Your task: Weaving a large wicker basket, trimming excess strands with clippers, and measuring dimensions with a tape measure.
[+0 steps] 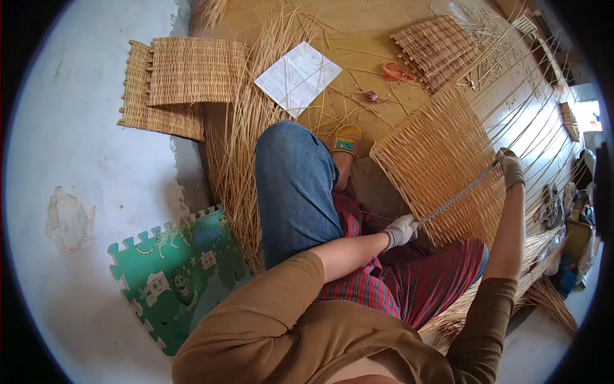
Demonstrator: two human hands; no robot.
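A woven wicker panel (441,153) leans in front of me on the right, with long unwoven canes sticking out past its far right edge. Across it runs a thin grey measuring tape (462,194), pulled straight on a slant. At the panel's near left edge, my left hand (403,232), in a pale work glove, closes on one end of the tape. The other end is pinched by my right hand (510,168), gloved too, at the panel's right edge.
Finished wicker pieces (198,70) lean by the left wall, and another wicker piece (438,51) lies ahead. Loose canes (240,147) cover the floor around a paper sheet (298,78). Red string (398,72) lies nearby. A green foam mat (182,275) is at my left.
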